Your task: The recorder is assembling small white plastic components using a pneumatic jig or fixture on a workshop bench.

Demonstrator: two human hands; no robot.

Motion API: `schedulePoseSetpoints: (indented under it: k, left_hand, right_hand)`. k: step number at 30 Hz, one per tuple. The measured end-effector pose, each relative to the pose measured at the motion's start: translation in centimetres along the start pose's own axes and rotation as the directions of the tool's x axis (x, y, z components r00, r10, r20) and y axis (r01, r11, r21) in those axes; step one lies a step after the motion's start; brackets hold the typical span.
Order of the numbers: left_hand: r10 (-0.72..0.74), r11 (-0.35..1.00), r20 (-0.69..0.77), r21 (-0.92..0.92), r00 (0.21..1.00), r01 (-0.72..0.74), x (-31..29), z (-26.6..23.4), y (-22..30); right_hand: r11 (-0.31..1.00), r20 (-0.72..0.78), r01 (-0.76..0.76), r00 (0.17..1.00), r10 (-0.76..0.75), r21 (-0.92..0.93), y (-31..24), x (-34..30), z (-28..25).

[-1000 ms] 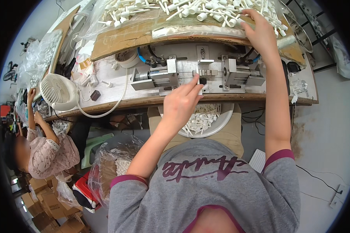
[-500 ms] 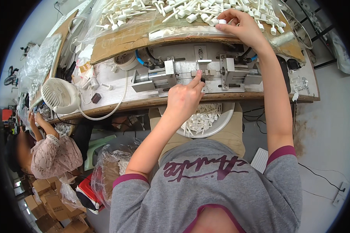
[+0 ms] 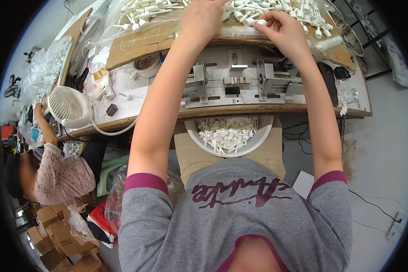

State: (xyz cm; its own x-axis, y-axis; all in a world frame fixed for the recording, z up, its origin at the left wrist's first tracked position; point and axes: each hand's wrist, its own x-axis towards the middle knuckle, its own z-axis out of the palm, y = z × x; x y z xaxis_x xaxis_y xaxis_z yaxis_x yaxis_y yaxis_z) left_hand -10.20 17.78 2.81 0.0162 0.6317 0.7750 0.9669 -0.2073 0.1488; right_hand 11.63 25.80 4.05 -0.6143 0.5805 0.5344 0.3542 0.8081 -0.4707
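At the table's far side lies a pile of white plastic scoops (image 3: 258,7), small cups with thin handles. My right hand (image 3: 285,34) is closed in a pinch on one white scoop (image 3: 262,22) at the pile's front edge. My left hand (image 3: 203,20) reaches over the pile to the left of it; its fingertips are partly hidden at the picture's upper edge. Between my forearms sits a metal fixture (image 3: 238,80) with a small slotted block, flanked by two clamp-like metal units. The right unit (image 3: 268,79) shows fully, while my left forearm covers much of the left one.
A white basin (image 3: 263,145) of scoops rests between my legs below the wooden table edge (image 3: 240,109). A white fan (image 3: 68,108), a tape roll (image 3: 147,65) and cables are on the left. Another person (image 3: 63,177) works at far left. Cardboard (image 3: 136,50) lies under the pile.
My left hand has left the slotted block and moved up and away to the pile. My right hand stays near the pile's edge with its scoop. The other person's arm has shifted.
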Motion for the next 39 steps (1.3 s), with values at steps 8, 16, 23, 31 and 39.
schedulePoseSetpoints:
  k: [8, 16, 23, 31, 39]
  left_hand:
    - [-0.089, 0.996, 0.1, -0.015, 0.991, 0.091, 0.7, -1.5, 1.3]
    - [-0.415, 0.756, 0.244, -0.443, 0.877, 0.481, -0.2, -6.4, 4.4]
    - [-0.332, 0.782, 0.132, -0.516, 0.934, 0.351, -5.4, -8.4, 8.4]
    - [-0.223, 0.926, 0.251, -0.249, 0.942, 0.285, -13.6, -9.1, 12.1]
    - [-0.159, 0.986, 0.414, 0.021, 0.896, 0.165, -15.6, -5.2, 13.0]
  right_hand:
    - [0.965, 0.065, 0.258, 0.963, -0.261, 0.047, -6.6, -14.8, 2.7]
    - [0.916, 0.235, 0.296, 0.943, -0.235, -0.27, -7.3, -14.4, 5.8]
    - [0.886, 0.335, 0.289, 0.928, -0.166, -0.364, -8.3, -13.5, 5.8]
    - [0.992, -0.03, 0.073, 0.997, -0.07, 0.101, -6.5, -2.4, 1.7]
    - [0.881, 0.175, -0.157, 0.95, 0.257, -0.446, -5.4, 6.5, 4.1]
